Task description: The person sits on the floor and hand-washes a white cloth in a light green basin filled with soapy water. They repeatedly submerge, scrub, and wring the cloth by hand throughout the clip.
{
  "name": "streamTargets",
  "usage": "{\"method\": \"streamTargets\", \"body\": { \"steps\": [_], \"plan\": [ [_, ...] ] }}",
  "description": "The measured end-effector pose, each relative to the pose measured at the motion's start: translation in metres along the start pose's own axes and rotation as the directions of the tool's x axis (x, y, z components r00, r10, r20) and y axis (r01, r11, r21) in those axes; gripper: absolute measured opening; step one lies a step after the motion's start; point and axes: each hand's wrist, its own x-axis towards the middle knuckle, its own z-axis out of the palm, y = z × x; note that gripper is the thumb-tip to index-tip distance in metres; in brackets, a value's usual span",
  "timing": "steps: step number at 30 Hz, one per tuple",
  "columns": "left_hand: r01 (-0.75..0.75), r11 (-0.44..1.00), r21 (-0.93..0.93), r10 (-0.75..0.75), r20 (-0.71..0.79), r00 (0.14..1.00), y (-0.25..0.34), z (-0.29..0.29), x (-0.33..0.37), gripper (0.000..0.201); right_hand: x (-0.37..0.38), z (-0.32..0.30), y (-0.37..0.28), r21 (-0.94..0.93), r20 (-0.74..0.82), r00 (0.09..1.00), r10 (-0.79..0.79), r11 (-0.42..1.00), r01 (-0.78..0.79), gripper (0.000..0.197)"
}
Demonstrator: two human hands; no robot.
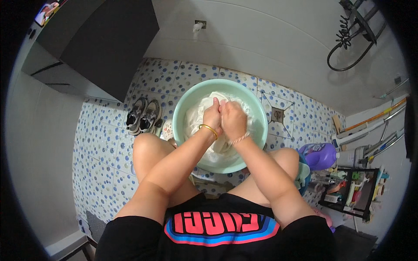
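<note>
A pale green round basin [177,124] stands on the tiled floor between my knees. White cloth [221,147] lies bunched in it, wet, amid sudsy water [254,114]. My left hand [212,118], with a gold bangle at the wrist, is closed on a gathered part of the cloth, thumb pointing away from me. Pressed against it from the right, my right hand [234,119] is curled into a fist on the same cloth and looks slightly blurred. Between the two hands, the gripped folds are mostly hidden.
Left of the basin sits a pair of sneakers [143,115]. A floor drain [277,115] lies to its right. By my right knee stands a purple bottle [319,155], with a black rack [352,191] of toiletries beyond it. A dark cabinet [111,48] fills the far left.
</note>
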Motion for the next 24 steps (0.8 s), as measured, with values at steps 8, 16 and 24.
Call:
{"method": "streamTargets", "body": {
  "steps": [8, 16, 24],
  "plan": [
    [0.091, 0.989, -0.118, -0.094, -0.016, 0.995, 0.000, 0.001, -0.003, 0.036, 0.011, 0.002, 0.018, -0.010, -0.003, 0.996, 0.090, 0.996, -0.090, 0.024],
    [0.187, 0.964, -0.189, -0.177, 0.073, 0.982, 0.009, 0.012, -0.019, 0.032, 0.022, 0.006, 0.033, -0.077, 0.002, 0.988, 0.151, 0.986, -0.151, 0.040],
    [-0.524, 0.573, 0.630, 0.209, 0.506, 0.837, 0.046, -0.008, -0.020, 0.037, 0.025, -0.014, 0.054, 0.281, 0.253, 0.862, 0.439, 0.820, -0.499, 0.049]
  ]
}}
